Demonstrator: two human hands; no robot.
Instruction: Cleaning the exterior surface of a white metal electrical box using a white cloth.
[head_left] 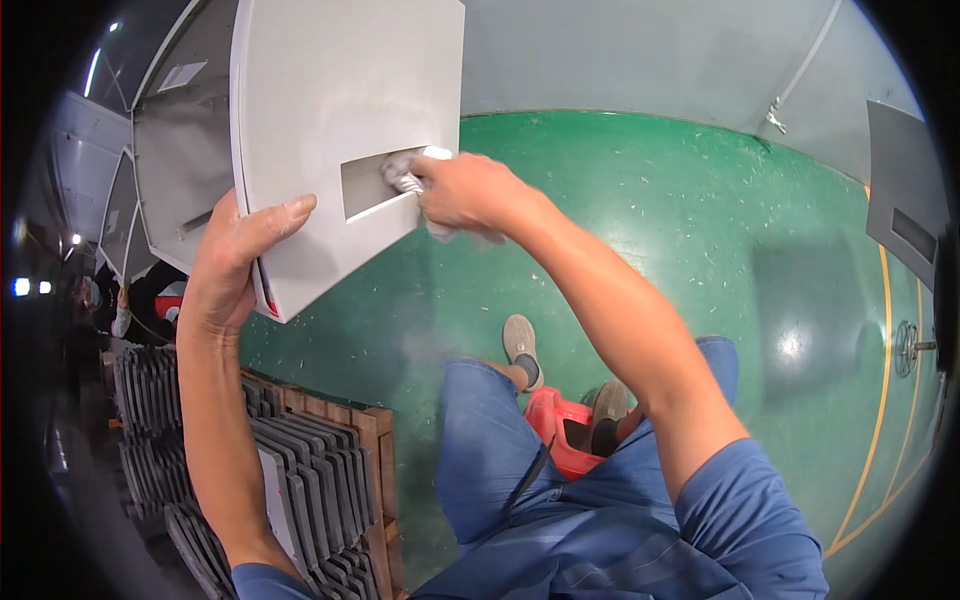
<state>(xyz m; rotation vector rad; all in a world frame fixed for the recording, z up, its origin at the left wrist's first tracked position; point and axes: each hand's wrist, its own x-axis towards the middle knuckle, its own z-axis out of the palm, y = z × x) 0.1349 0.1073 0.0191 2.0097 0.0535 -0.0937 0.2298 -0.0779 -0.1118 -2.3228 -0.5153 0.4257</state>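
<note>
A light grey sheet-metal panel [330, 70] with a rectangular cutout [365, 188] hangs upright in front of me. My left hand [235, 245] grips its lower left edge, the thumb lying on the face and the fingers behind, mostly hidden. In my right hand [470, 195] is a crumpled white-and-grey cloth [405, 170], closed in the fingers. That cloth sits at the right end of the cutout, partly inside the opening. Some of it sticks out below my fingers, a little blurred.
Dark grey slotted parts [310, 480] stand in rows beside a wooden pallet [378, 450] at lower left. More grey panels [185, 150] hang at far left, another panel [905, 190] at far right. A red plastic stool [560, 430] is beneath me on the green floor [640, 230].
</note>
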